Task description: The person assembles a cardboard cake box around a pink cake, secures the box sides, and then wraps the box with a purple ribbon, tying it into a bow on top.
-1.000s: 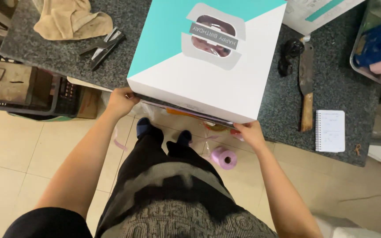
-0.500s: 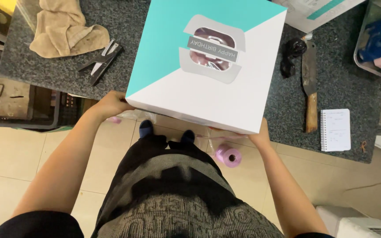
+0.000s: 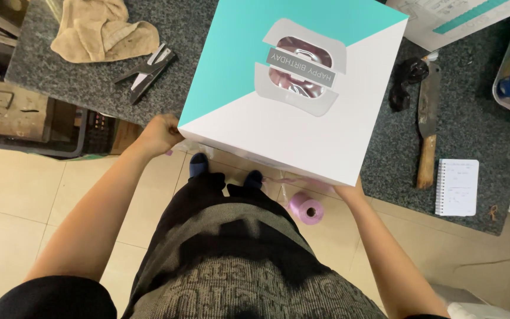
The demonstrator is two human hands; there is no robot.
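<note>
our left hand [image 3: 159,134] curled on the cake box [image 3: 293,88] corner, right hand [image 3: 349,190] mostly hidden underneath, grip unclear, pink ribbon roll [image 3: 306,208] just below

Counter left of box [image 3: 293,88]: stapler [image 3: 146,71], cloth [image 3: 103,32]. Right: knife [image 3: 427,127], notepad [image 3: 457,186].

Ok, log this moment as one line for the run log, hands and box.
left hand: grips near corner of cake box | right hand: under box's near edge, mostly hidden | box: on granite counter, overhanging
</note>
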